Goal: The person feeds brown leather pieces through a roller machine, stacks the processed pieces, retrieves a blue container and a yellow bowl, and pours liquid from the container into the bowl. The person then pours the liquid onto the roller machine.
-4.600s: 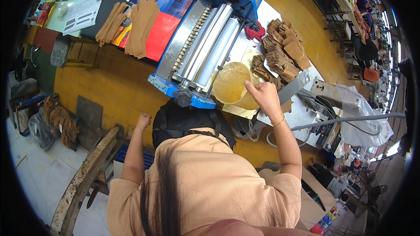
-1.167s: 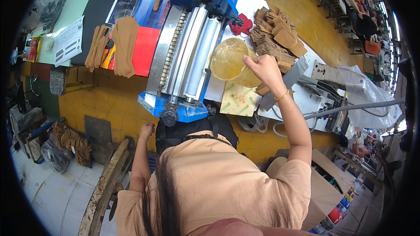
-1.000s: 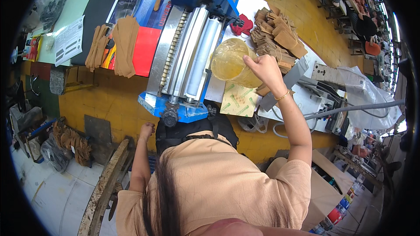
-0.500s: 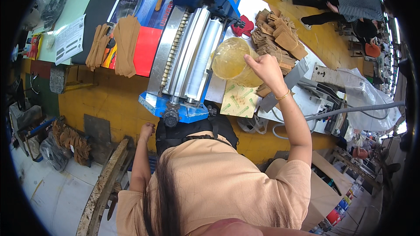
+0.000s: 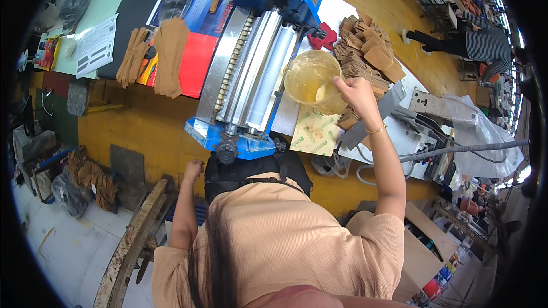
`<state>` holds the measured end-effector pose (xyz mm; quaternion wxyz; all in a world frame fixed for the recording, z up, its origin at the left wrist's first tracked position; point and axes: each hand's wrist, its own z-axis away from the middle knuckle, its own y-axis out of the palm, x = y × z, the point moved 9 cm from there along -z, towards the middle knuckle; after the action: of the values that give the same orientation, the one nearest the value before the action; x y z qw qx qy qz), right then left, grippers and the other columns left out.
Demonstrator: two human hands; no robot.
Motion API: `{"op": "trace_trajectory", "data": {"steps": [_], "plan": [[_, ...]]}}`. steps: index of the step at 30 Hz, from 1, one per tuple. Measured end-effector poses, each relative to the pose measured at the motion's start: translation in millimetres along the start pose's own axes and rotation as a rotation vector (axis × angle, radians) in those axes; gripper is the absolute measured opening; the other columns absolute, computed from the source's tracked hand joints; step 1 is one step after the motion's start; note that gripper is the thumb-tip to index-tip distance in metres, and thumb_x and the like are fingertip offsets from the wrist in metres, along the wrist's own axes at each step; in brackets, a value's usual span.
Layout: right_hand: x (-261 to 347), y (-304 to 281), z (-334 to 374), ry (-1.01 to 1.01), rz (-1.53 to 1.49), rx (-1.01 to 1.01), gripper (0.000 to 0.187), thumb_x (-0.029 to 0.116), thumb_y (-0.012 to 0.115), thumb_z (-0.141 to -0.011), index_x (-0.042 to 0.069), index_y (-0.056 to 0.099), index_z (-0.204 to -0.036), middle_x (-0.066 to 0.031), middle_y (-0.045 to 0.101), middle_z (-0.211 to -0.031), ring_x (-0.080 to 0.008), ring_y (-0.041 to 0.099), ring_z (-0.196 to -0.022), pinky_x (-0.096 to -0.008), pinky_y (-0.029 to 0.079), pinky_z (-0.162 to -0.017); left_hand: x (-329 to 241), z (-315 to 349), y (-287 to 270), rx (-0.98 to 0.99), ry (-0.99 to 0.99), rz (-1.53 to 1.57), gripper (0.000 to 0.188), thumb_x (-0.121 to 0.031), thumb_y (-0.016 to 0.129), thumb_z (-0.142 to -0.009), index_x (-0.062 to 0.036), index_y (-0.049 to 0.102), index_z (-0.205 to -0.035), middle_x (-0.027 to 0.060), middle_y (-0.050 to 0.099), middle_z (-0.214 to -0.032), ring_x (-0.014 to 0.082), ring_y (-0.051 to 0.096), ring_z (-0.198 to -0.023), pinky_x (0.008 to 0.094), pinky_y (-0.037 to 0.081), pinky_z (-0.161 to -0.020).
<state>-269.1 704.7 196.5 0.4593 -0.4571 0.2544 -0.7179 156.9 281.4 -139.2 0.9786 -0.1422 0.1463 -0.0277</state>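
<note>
My right hand (image 5: 359, 96) is closed on the right side of a translucent yellowish plastic tub (image 5: 313, 77), thumb near the rim. Inside, yellow residue and a pale patch show. Just left of the tub stands a blue roller machine (image 5: 251, 145) with a shiny metal roller (image 5: 251, 68), a white roller (image 5: 272, 78) and black knobs. My left hand (image 5: 194, 168) hangs low beside my hip, fingers curled, with nothing seen in it. Beneath the tub lies a yellowish patterned sheet (image 5: 315, 132).
Stacks of brown cut pieces (image 5: 365, 51) lie behind the tub, beside a dark red cloth (image 5: 324, 36). Longer brown strips (image 5: 171, 57) rest left of the machine. A grey hose (image 5: 462, 149) crosses at right. A person in a striped top (image 5: 485, 48) stands beyond the table.
The tub has shifted slightly rightward in view, still in my right hand, with more of its inside showing. The person in the striped top has moved right. My left hand stays about where it was.
</note>
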Motion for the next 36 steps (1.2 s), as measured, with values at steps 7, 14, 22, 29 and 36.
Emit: {"op": "trace_trajectory", "data": {"steps": [7, 14, 22, 29, 36], "plan": [[-13, 1, 3, 0.001, -0.097, -0.031, 0.056, 0.042, 0.059, -0.081, -0.005, 0.057, -0.051, -0.0107, 0.049, -0.04, -0.0193, 0.053, -0.04, -0.0335, 0.047, -0.051, 0, -3, 1, 0.017, 0.008, -0.029, 0.022, -0.022, 0.048, -0.091, -0.0053, 0.063, -0.092, 0.0045, 0.061, -0.069, 0.0143, 0.059, -0.058, 0.0283, 0.041, -0.049], [-14, 0, -1, -0.022, -0.078, -0.032, 0.057, 0.045, 0.06, -0.079, -0.005, 0.058, -0.051, -0.0121, 0.05, -0.042, -0.0226, 0.054, -0.041, -0.035, 0.047, -0.051, -8, 1, -4, 0.026, 0.007, -0.103, 0.02, -0.021, 0.046, -0.092, -0.0087, 0.062, -0.093, 0.0036, 0.062, -0.071, 0.0145, 0.061, -0.062, 0.0306, 0.042, -0.052], [-2, -8, -9, -0.085, -0.037, -0.058, 0.056, 0.043, 0.059, -0.08, -0.004, 0.057, -0.05, -0.0092, 0.049, -0.042, -0.0182, 0.052, -0.041, -0.0327, 0.047, -0.051, -8, -2, -7, 0.038, 0.016, -0.05, 0.02, -0.018, 0.044, -0.091, -0.0086, 0.061, -0.096, 0.0034, 0.063, -0.073, 0.0151, 0.062, -0.063, 0.0311, 0.043, -0.054], [6, -11, -14, -0.09, -0.005, -0.067, 0.057, 0.044, 0.059, -0.079, -0.007, 0.057, -0.053, -0.0128, 0.05, -0.043, -0.0222, 0.054, -0.042, -0.0352, 0.048, -0.053, -14, 3, -2, 0.005, 0.043, -0.028, 0.023, -0.023, 0.046, -0.092, -0.0067, 0.062, -0.098, 0.005, 0.063, -0.074, 0.0146, 0.061, -0.062, 0.0304, 0.044, -0.053], [13, -12, -14, -0.09, 0.015, -0.048, 0.056, 0.042, 0.06, -0.079, -0.007, 0.057, -0.054, -0.0159, 0.05, -0.045, -0.0272, 0.053, -0.044, -0.0368, 0.047, -0.054, -17, 2, 5, 0.027, 0.093, -0.065, 0.023, -0.022, 0.045, -0.093, -0.0067, 0.062, -0.096, 0.0052, 0.063, -0.074, 0.0144, 0.06, -0.061, 0.0292, 0.043, -0.051]]}}
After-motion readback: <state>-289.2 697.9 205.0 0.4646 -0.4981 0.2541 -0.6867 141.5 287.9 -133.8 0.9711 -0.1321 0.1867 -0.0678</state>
